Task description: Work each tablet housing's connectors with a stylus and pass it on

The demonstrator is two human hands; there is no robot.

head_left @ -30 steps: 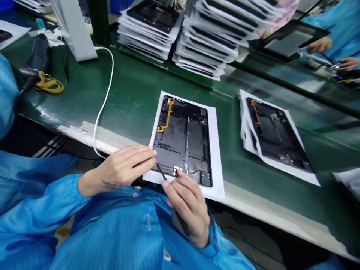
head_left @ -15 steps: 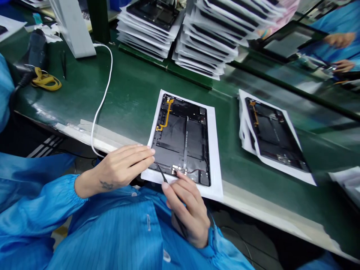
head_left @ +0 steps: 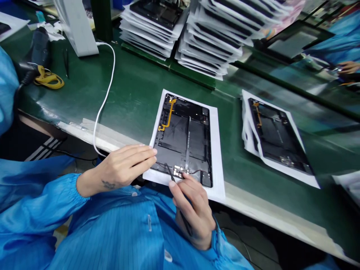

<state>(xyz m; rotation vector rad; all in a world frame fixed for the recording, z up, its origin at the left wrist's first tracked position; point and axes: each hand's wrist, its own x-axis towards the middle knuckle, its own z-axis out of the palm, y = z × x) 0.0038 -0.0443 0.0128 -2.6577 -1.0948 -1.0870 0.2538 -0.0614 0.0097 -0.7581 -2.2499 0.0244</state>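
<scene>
A black tablet back housing (head_left: 180, 140) lies open side up on a white sheet (head_left: 217, 157). An orange flex cable (head_left: 170, 118) runs along its upper left side, and a grey ribbon (head_left: 188, 142) down its middle. My left hand (head_left: 128, 165) is stretched out flat, fingertips at the housing's lower left edge, holding nothing. Black tweezers (head_left: 170, 174) are gripped in my right hand (head_left: 194, 210), their tips over the lower edge near thin dark wires. One right fingertip touches or nearly touches the small circuit board (head_left: 178, 171).
Another housing (head_left: 281, 137) lies on white sheets to the right. Stacks of sheeted housings (head_left: 152, 33) stand at the back. A white cable (head_left: 105, 99) crosses the green table (head_left: 135, 93). At left are yellow-handled scissors or pliers (head_left: 49, 78) and spare tweezers (head_left: 65, 63). A co-worker's hand (head_left: 348, 67) shows far right.
My right hand has shifted slightly right, bringing the tweezer tips closer to the circuit board. My left hand stays at the housing's edge. The whole view has shifted a little.
</scene>
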